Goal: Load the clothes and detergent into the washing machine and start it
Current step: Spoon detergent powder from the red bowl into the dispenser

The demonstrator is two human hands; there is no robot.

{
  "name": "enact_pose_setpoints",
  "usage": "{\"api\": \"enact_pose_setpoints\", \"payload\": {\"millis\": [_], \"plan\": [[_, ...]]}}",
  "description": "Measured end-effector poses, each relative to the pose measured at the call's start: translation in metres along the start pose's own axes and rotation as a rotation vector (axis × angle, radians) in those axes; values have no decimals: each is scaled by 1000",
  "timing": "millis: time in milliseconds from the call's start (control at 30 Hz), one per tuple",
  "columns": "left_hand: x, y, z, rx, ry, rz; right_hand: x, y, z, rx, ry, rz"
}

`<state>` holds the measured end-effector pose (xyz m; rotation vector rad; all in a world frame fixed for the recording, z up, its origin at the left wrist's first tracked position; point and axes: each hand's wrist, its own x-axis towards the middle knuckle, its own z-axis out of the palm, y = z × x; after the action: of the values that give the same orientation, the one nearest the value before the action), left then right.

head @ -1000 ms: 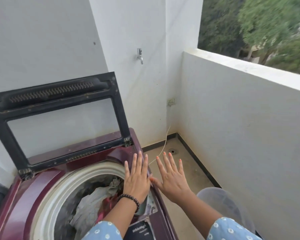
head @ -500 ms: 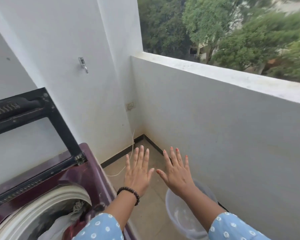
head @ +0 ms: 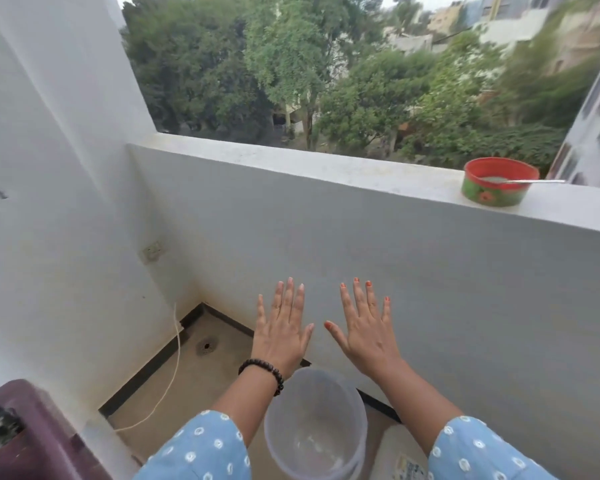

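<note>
Two bare hands hover mid-frame, left hand and right hand, fingers straight and spread, each grip wide open and holding nothing. Maroon top-loading washing machine sits at lower left, only its corner showing. Red-rimmed green detergent tub with a spoon waits upper right on the white balcony ledge, probably the next reach. Translucent plastic bucket stands below.

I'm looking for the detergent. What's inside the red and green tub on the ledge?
The tub holds a pale powder and a metal spoon whose handle juts over the rim. How deep the powder goes is hidden by the wall.
</note>
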<state>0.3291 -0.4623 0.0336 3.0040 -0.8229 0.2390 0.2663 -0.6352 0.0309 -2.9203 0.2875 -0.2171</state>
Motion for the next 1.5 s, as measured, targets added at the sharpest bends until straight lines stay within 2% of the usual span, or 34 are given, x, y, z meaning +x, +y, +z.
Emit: {"api": "enact_pose_setpoints", "payload": {"millis": [233,567,800,933,1133,1500], "plan": [[47,75,-23,-56,-49,181,0,67,-31,-9,89,146],[110,154,-55,-100,32,405,6,143,-90,33,298,316],[153,197,-99,-206,94,465,21,178,-134,82,522,350],[168,213,-111,-365,38,460,29,200,-151,156,593,393],[190,228,-127,-502,-80,474,47,237,-177,237,560,405],[204,246,-134,-524,-108,548,91,253,-211,738,381,360]]}}
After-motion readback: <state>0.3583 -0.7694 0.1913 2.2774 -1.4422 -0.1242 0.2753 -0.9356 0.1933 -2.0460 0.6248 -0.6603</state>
